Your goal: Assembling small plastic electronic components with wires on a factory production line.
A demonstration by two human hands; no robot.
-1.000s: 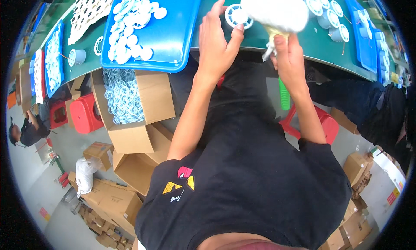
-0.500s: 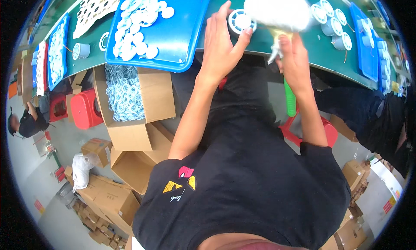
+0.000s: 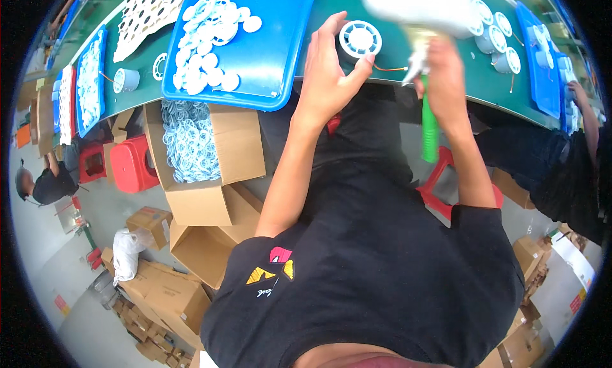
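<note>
The left hand (image 3: 328, 74) is spread open and laid against a round white ribbed plastic housing (image 3: 359, 39), fingertips on its rim and thumb up along the side, apparently to steady it on the green tabletop (image 3: 389, 55). A thin orange wire (image 3: 389, 68) trails from the housing toward the right hand (image 3: 443, 74). That hand is closed around the grip of a white handheld power tool (image 3: 424, 7), whose body is blurred just right of the housing and above the hand; a green hose or cable sleeve (image 3: 429, 129) hangs down from it past the tabletop's edge. The tool seems held close so its tip can meet the steadied part, though the tip itself is not clear.

Left of the housing lies a blue tray (image 3: 268, 43) heaped with small white discs (image 3: 210, 43). Further right of the housing stand more white housings (image 3: 494, 39) in a loose row, another person's hand (image 3: 577, 90) beyond them. Below the tray, an open cardboard box (image 3: 210, 157) holds white rings, set within reach under the tabletop. Red stools (image 3: 131, 164) and more cartons (image 3: 159, 291) stand on the grey floor.
</note>
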